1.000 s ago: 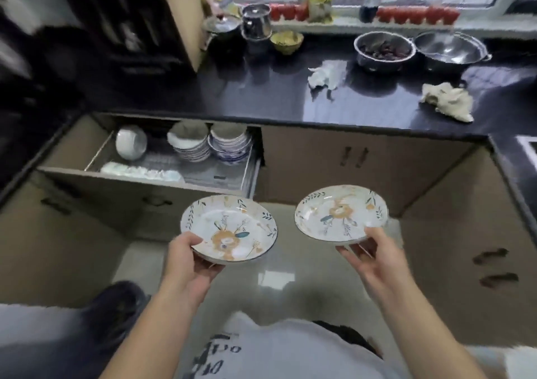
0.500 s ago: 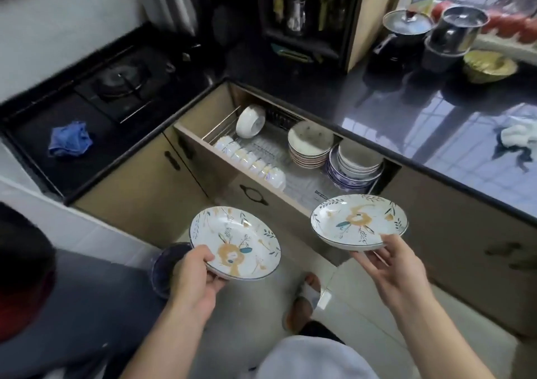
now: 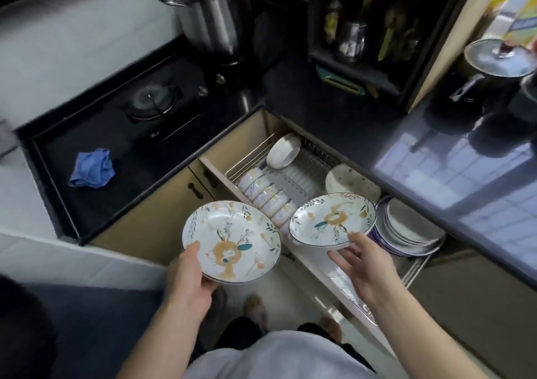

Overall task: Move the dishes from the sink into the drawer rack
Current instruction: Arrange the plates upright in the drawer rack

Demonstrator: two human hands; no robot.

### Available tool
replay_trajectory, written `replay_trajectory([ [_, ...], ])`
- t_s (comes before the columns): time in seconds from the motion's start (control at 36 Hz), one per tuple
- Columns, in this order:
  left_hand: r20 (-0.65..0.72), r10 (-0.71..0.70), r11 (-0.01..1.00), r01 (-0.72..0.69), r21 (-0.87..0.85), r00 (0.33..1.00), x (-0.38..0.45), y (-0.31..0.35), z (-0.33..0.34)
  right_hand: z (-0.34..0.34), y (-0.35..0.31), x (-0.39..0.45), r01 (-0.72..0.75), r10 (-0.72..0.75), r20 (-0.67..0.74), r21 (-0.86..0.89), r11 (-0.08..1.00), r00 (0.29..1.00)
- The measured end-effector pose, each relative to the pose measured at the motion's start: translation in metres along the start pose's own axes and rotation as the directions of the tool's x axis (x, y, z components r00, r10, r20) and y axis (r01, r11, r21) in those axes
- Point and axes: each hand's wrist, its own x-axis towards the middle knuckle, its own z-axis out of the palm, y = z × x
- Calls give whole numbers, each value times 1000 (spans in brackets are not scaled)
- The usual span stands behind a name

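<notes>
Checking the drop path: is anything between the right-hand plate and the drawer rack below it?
Nothing visible blocks it. The right hand holds the floral plate directly above the open drawer rack, beside the stacked plates.

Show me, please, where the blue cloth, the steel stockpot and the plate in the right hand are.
blue cloth (image 3: 92, 168), head view, middle of the crumpled fabric.
steel stockpot (image 3: 209, 15), head view, its shiny side wall.
plate in the right hand (image 3: 334, 218), head view, the orange flower at its centre.

White plates (image 3: 232, 242) with orange-and-teal floral pattern, crumpled blue cloth (image 3: 92, 168), black countertop (image 3: 334, 111), beige drawer front (image 3: 220, 172)
</notes>
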Motion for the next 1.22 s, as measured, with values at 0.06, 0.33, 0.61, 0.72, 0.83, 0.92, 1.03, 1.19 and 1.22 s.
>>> replay_trajectory([
  [0.06, -11, -15, 999, 16, 52, 1000, 23, 12, 11, 11, 0, 13, -5, 6, -13, 14, 1000, 1000],
  [0.33, 156, 24, 940, -75, 332, 988, 161, 94, 95, 74, 3, 71, 29, -10, -216, 85, 996, 976],
  [0.61, 338, 332, 584, -473, 660, 881, 274, 121, 168, 157, 13, 172, 71, -68, -224, 5, 997, 972],
  [0.72, 460, 426, 399, -618, 677, 779, 314, 104, 182, 189, 18, 221, 63, -70, -232, -38, 997, 970],
  [0.83, 505, 466, 317, -670, 671, 726, 347, 91, 191, 214, 19, 263, 71, -105, -289, -125, 990, 951],
  [0.92, 528, 493, 245, -693, 678, 691, 370, 86, 197, 231, 22, 298, 96, -148, -330, -168, 981, 932],
  [1.03, 536, 519, 227, -712, 665, 666, 385, 82, 197, 247, 21, 331, 112, -191, -346, -235, 965, 919],
  [1.19, 485, 579, 304, -726, 618, 655, 391, 77, 190, 267, 28, 364, 86, -206, -370, -314, 945, 906],
  [1.22, 482, 578, 310, -724, 616, 658, 392, 77, 189, 270, 28, 368, 80, -207, -371, -329, 941, 905],
])
